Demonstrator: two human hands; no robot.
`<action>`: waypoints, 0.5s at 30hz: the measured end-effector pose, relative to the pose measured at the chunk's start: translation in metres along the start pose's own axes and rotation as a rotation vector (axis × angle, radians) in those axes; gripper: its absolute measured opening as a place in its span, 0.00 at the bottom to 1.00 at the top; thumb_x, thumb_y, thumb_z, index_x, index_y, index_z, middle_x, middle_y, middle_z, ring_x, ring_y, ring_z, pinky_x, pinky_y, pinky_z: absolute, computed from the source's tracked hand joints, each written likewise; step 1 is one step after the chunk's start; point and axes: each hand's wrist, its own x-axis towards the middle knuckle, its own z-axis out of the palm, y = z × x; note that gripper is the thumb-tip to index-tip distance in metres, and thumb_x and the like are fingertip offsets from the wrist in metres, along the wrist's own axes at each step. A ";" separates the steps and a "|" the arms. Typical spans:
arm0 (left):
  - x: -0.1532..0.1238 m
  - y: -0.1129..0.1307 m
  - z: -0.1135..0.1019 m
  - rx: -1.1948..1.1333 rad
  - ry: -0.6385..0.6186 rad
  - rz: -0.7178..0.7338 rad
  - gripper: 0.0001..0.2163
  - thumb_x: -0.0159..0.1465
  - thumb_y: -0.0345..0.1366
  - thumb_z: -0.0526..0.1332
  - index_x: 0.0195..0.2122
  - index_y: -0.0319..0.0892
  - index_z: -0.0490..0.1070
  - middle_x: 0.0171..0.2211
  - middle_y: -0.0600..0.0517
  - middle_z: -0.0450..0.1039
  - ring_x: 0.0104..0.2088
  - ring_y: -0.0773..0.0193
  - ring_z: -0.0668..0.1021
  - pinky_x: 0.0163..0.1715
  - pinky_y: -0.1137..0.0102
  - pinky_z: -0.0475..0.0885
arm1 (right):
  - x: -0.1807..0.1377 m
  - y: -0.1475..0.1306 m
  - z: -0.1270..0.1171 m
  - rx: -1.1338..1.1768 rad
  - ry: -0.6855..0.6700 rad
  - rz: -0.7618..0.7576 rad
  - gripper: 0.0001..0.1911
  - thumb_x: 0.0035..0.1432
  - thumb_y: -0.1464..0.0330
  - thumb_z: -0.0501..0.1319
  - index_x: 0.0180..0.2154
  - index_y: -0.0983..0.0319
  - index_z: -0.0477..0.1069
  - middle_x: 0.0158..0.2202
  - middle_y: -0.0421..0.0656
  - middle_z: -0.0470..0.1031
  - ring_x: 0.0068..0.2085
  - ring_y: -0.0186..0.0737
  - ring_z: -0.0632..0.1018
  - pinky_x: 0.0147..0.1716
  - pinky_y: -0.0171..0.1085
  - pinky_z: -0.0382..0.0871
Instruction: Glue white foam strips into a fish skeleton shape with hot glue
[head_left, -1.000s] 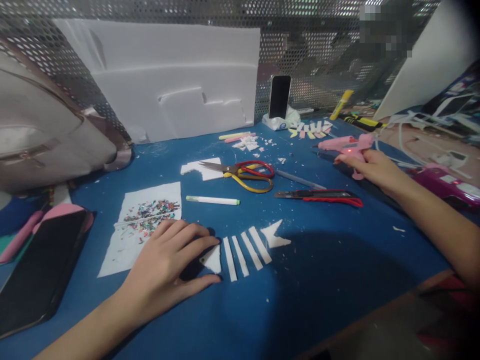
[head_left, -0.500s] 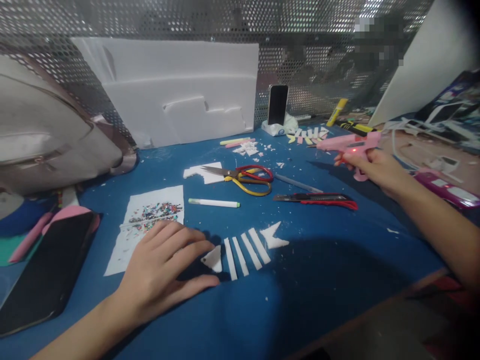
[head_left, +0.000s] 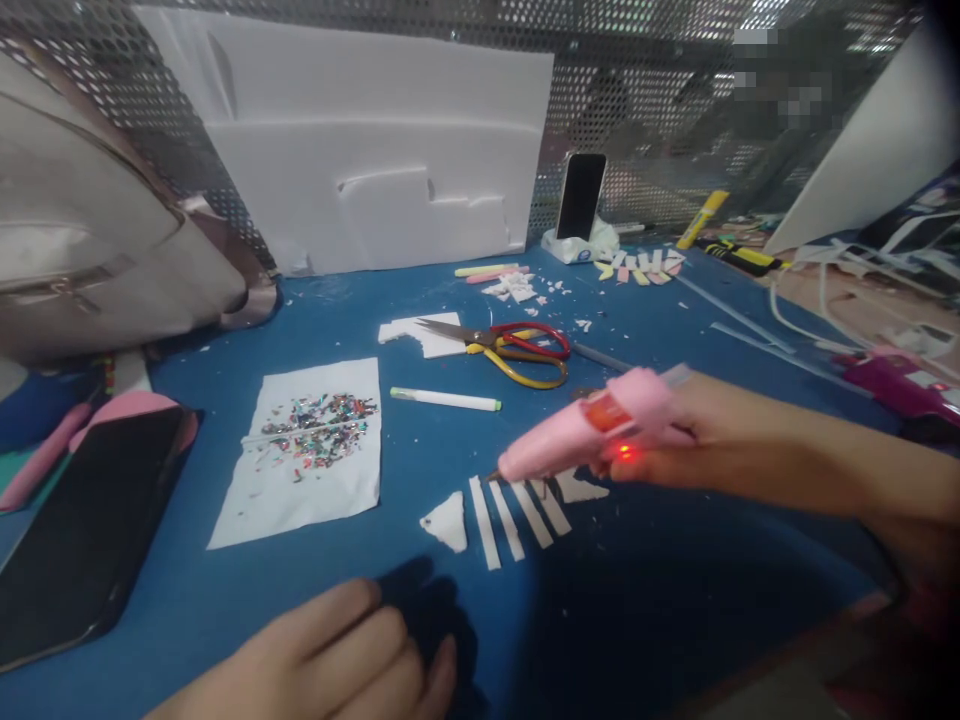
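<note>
My right hand (head_left: 652, 462) grips a pink hot glue gun (head_left: 581, 425) with a lit red light. Its nozzle points down-left, at the upper ends of the white foam strips (head_left: 507, 520); I cannot tell if it touches them. Left of the strips lies a white triangular foam piece (head_left: 448, 522) with a dark dot. A notched white tail piece (head_left: 583, 488) is partly behind the gun and hand. Low in the view, my left hand (head_left: 337, 650) rests with its fingers curled under, apart from the pieces. Nothing shows in it.
Scissors (head_left: 517, 350), a marker (head_left: 446, 399) and a paper with glitter (head_left: 367, 400) lie around the pieces. A dark phone (head_left: 90, 540) is at the left. Behind stand white foam sheets (head_left: 375, 150) and an upright phone (head_left: 581, 195). Cables (head_left: 795, 270) lie at right.
My right hand has brought the glue gun from the far right over to the foam strips. My left hand has drawn back from the triangular piece and curled its fingers. The view has shifted slightly.
</note>
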 end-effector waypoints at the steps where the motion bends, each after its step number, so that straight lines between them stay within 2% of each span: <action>1: 0.004 -0.005 -0.002 -0.041 0.014 -0.043 0.08 0.65 0.33 0.58 0.42 0.41 0.75 0.24 0.56 0.71 0.26 0.64 0.75 0.33 0.63 0.74 | 0.008 -0.009 0.003 0.034 -0.076 -0.019 0.15 0.65 0.66 0.56 0.52 0.59 0.72 0.49 0.43 0.74 0.49 0.38 0.75 0.51 0.35 0.69; 4: 0.015 -0.016 -0.007 -0.129 0.068 -0.124 0.12 0.70 0.34 0.52 0.41 0.38 0.74 0.22 0.55 0.72 0.22 0.64 0.74 0.26 0.62 0.69 | 0.027 -0.028 0.010 0.063 -0.117 -0.065 0.18 0.65 0.70 0.56 0.56 0.58 0.70 0.53 0.42 0.72 0.54 0.36 0.73 0.53 0.33 0.68; 6: 0.020 -0.020 -0.007 -0.162 0.074 -0.159 0.12 0.70 0.35 0.52 0.41 0.37 0.75 0.22 0.55 0.72 0.22 0.64 0.74 0.26 0.62 0.68 | 0.034 -0.032 0.012 0.037 -0.119 -0.066 0.19 0.64 0.71 0.56 0.56 0.57 0.70 0.54 0.41 0.73 0.54 0.36 0.73 0.52 0.32 0.68; 12: 0.016 -0.023 -0.002 -0.269 0.034 -0.246 0.12 0.70 0.36 0.54 0.44 0.36 0.74 0.22 0.54 0.70 0.22 0.63 0.71 0.24 0.64 0.65 | 0.045 -0.024 0.014 0.036 -0.143 -0.108 0.19 0.65 0.72 0.56 0.56 0.59 0.69 0.55 0.42 0.72 0.55 0.37 0.73 0.53 0.32 0.67; 15: 0.014 -0.025 0.000 -0.312 0.027 -0.268 0.12 0.69 0.36 0.54 0.46 0.35 0.73 0.24 0.52 0.71 0.24 0.61 0.69 0.25 0.63 0.63 | 0.046 -0.016 0.016 0.019 -0.138 -0.113 0.20 0.65 0.72 0.56 0.57 0.58 0.68 0.54 0.42 0.72 0.49 0.34 0.75 0.53 0.32 0.66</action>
